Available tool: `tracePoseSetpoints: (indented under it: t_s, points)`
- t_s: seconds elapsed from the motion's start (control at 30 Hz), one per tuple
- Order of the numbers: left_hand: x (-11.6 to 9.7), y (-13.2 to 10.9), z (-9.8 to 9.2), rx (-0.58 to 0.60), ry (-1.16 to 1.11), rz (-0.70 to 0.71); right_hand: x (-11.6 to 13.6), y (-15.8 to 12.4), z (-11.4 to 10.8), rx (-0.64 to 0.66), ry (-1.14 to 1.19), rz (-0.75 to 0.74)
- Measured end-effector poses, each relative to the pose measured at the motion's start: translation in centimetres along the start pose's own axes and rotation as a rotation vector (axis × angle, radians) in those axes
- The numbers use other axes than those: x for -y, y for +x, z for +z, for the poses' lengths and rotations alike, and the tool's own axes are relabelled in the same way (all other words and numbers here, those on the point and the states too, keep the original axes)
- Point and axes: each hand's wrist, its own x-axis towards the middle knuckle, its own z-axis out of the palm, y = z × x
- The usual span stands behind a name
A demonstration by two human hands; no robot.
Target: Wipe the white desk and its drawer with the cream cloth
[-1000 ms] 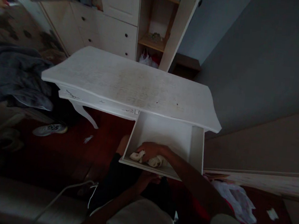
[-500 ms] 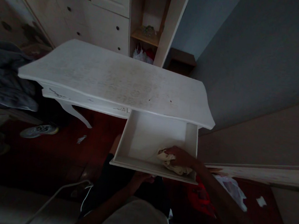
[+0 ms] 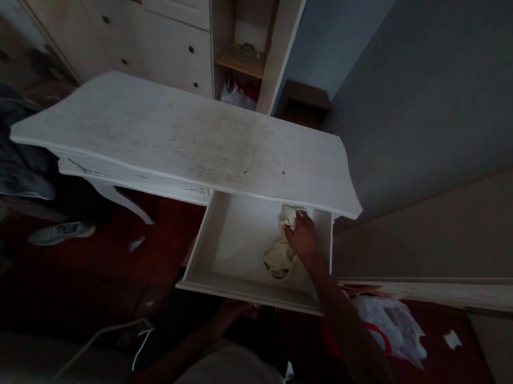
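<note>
A white drawer (image 3: 233,238) is pulled out from under the white table (image 3: 154,120), whose top carries dark smudges. Inside the drawer's right half, my right hand (image 3: 302,236) presses a crumpled beige cloth (image 3: 278,258) against the bottom, near the back. Part of the cloth bunches beyond my fingers and part trails toward the drawer front. My left hand (image 3: 237,312) is low in front of the drawer, just under its front panel. Its fingers are partly hidden and dim, so I cannot tell what they do.
A shoe (image 3: 63,233) lies on the dark red floor at left, near a curved table leg (image 3: 122,201). Plastic bags (image 3: 391,325) rest on the floor at right. Behind the table stand white cabinets (image 3: 162,41) and a small brown box-like shelf (image 3: 307,102). Dark clothing (image 3: 5,141) is piled at left.
My right hand has slid the cloth from the drawer's front right area toward its back, and the cloth has spread out lengthwise. My left hand stays below the drawer front.
</note>
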Motion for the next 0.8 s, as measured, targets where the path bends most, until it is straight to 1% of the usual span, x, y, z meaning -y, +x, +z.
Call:
tracePoseSetpoints:
  t_s: [0.07, 0.17, 0.23, 0.3, 0.4, 0.6, 0.7, 0.8]
  points:
    - [-0.2, -0.2, 0.1, -0.006, -0.01, 0.01, 1.4, 1.4, 0.0, -0.002, -0.001, 0.031]
    - [-0.4, -0.6, 0.3, -0.014, -0.02, 0.022, 4.1, 2.7, -0.3, 0.044, -0.036, 0.101]
    - [-0.4, -0.7, 0.3, -0.015, -0.019, 0.032, 6.1, 3.1, -0.4, 0.075, -0.053, 0.104]
    - [-0.4, -0.7, 0.3, -0.017, -0.014, 0.031, 8.0, 3.3, -0.2, 0.099, -0.044, 0.071]
    - [-0.3, -0.5, 0.2, -0.01, -0.002, 0.025, 10.5, 3.5, 0.3, 0.126, 0.034, -0.021]
    - [-0.1, -0.2, 0.0, 0.003, 0.029, 0.043, 14.5, 4.0, 1.4, 0.215, 0.271, -0.346]
    - [0.0, -0.3, 0.0, 0.003, 0.033, 0.061, 15.5, 3.8, 1.3, 0.305, 0.362, -0.478]
    - [-0.1, -0.4, 0.1, 0.01, 0.029, 0.079, 15.4, 3.1, 0.2, 0.393, 0.414, -0.516]
